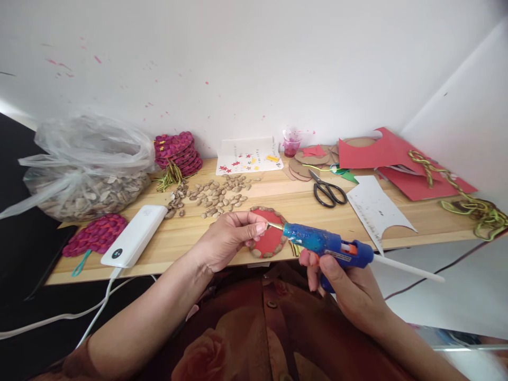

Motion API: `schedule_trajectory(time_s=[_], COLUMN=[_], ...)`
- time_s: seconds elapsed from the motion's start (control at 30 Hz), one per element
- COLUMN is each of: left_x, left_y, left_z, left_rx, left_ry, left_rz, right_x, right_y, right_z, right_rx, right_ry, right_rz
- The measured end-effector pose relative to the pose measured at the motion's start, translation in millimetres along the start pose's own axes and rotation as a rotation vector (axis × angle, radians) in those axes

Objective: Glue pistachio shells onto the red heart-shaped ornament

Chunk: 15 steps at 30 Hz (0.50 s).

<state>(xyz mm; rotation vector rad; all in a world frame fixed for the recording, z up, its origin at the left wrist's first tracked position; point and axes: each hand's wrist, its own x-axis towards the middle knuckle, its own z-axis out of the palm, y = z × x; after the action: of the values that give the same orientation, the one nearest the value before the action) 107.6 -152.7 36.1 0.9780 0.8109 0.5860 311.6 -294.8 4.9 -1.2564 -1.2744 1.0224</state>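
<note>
My right hand (pixel 344 280) grips a blue hot glue gun (pixel 313 241) by its handle, with a white glue stick (pixel 408 268) jutting from its back end. The metal nozzle points left, right at the fingertips of my left hand (pixel 228 235). Those fingers are pinched together; whatever they hold is too small and covered to make out. Beneath the nozzle, at the table's front edge, lies a red disc (pixel 266 246) rimmed with brown seed-like pieces, partly covered by my left hand. Loose pieces of the same kind (pixel 216 197) are scattered on the wood behind it.
A plastic bag of brown husks (pixel 91 193), a white power bank (pixel 135 235) and pink-purple discs (pixel 178 153) occupy the left. Farther back are a sheet with star stickers (pixel 248 156) and a pink cup (pixel 291 145). Black scissors (pixel 327 191), red card (pixel 367 153) and yarn (pixel 480 211) lie right.
</note>
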Motion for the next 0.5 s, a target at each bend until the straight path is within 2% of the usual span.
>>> schedule_trajectory(time_s=[0.5], left_x=[-0.3], left_y=[-1.8], left_z=[-1.7], left_rx=[-0.037], left_ry=[-0.018], left_rz=[-0.01], right_x=[2.1], right_y=[-2.2], right_z=[1.0], right_rx=[-0.014], right_ry=[0.028], right_rz=[0.027])
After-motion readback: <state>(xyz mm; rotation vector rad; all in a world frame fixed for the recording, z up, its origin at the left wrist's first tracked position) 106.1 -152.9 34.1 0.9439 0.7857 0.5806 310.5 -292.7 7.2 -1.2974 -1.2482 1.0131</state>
